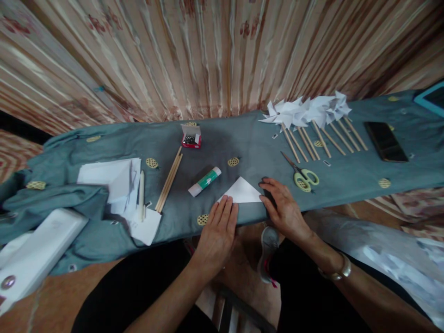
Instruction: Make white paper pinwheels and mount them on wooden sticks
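Observation:
A white sheet of paper [243,190], folded into a triangle, lies flat near the front edge of the cloth. My left hand [219,231] presses its outstretched fingers on the paper's left corner. At the right corner is my right hand [286,210], fingers apart, with the fingertips at the paper's edge. A green and white glue stick [205,181] lies just behind the left corner. To the right rest scissors [302,178] with light green handles, blades pointing away to the left.
Several paper pinwheels on sticks [312,111] lie at the back right, beside a dark phone [386,142]. A small red box [191,138] holds dark bits. Wooden sticks [169,180], a white pen-like stick [141,194] and paper sheets [111,178] lie left. A white device [41,254] sits far left.

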`<state>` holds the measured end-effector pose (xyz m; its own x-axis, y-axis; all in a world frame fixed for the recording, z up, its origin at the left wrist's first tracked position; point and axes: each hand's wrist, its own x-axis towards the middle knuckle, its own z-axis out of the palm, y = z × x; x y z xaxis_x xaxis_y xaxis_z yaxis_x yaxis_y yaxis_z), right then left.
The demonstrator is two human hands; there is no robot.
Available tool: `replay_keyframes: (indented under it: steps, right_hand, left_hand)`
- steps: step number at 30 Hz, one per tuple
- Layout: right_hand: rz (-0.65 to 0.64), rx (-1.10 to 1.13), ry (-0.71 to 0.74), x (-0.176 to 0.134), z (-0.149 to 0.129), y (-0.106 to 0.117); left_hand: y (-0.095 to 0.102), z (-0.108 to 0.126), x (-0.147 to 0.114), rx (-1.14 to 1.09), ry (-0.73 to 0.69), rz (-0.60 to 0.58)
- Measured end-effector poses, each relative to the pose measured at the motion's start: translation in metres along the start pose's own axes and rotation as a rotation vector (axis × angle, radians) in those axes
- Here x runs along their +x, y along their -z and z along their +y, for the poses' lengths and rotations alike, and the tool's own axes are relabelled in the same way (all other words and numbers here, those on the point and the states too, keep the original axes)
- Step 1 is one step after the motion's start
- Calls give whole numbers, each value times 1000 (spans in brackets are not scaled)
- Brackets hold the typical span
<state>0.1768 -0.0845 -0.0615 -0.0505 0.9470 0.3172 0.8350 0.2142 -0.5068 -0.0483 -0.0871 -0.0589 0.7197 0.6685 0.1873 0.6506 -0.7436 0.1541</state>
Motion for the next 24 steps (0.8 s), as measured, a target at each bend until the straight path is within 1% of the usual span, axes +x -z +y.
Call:
replay_keyframes:
  steps: [5,9,13,16,20,24]
  right_hand:
    - [-8,6,4,-5,5,1]
    - [-12,39,5,-6,9,3]
    - [1,156,-79,0,8,8]
    - [5,170,-138,7,1,9]
    - [-37,113,-125,15,-8,2]
    - [-7,177,-144,22,-10,-6]
  left_hand:
    - [2,-4,-9,58,-3,-3]
    - [1,-7,-14,64,-3,1]
    - [0,-8,-16,53,-9,-10]
    - [0,-9,-16,42,-2,-25]
    - [2,-8,-15,3,18,-33]
    - [7,-6,-14,-37,53,-31]
